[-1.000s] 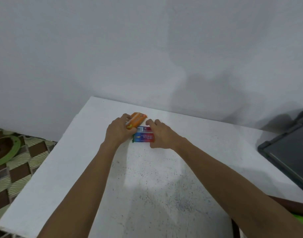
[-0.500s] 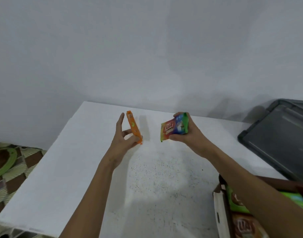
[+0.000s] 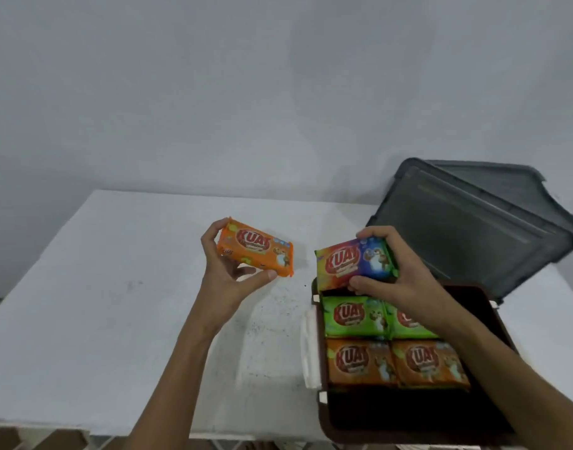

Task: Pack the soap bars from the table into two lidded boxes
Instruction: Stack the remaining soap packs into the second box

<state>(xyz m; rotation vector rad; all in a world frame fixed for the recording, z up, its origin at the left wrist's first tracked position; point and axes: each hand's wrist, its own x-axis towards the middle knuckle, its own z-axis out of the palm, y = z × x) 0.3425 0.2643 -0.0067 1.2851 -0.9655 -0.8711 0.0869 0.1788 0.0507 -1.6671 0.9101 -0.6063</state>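
Left hand [image 3: 228,274] gripping an orange soap bar [image 3: 255,251], right hand [image 3: 397,271] gripping a multicoloured soap bar [image 3: 355,262] over the brown box [image 3: 324,414]

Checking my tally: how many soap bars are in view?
6: orange bar in left hand, multicoloured bar in right hand, two green bars and two orange bars in the brown box. Others may be hidden.

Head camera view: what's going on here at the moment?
A person is packing wrapped soap bars. The left hand holds an orange bar above the white table; the right hand holds a multicoloured bar over the far end of the brown box, already holding two green bars and two orange bars. A grey lid lies behind it.
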